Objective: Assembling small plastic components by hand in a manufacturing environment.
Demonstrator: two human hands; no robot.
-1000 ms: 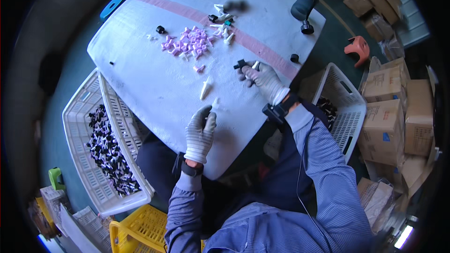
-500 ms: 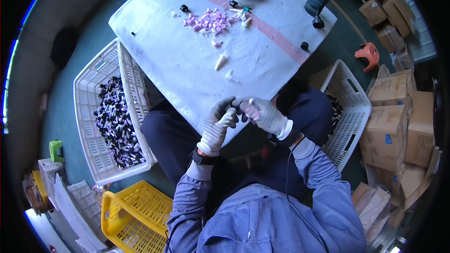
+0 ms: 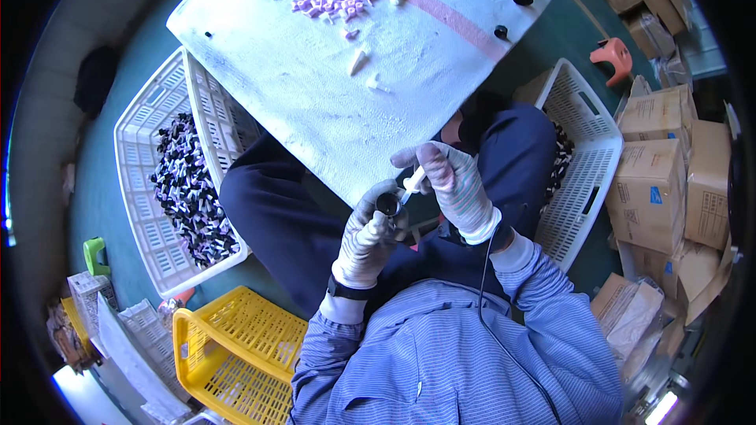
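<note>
The left hand [image 3: 370, 232], in a pale knitted glove with darker fingertips, had its grip closed around a round, black, cup-like piece [image 3: 387, 204]. The dark round face was turned up toward the wearer's eyes, probably so that it could be seen past the fingers. The right hand [image 3: 455, 189], gloved alike, had a narrow grip on a slim white tapered plastic piece [image 3: 415, 181], pinched near its upper end, which seemed to leave the lower end free and pointing down toward the black one. Whether the two touched could not be told. Both hands were near each other, above the lap and just off the near edge of the large whitish desk [image 3: 276, 63], a spot that likely let the forearms stay close to the body.

On the desk, a loose heap of pink plastic pieces [image 3: 335, 0] lay farther off, while a single white cone [image 3: 358, 61] lay nearer, apparently within easy reach. A white slatted plastic crate [image 3: 142, 197] at the left held many small black-and-white pieces [image 3: 189, 189]; another white crate [image 3: 594, 157] stood at the right, so each hand had one beside it.
</note>
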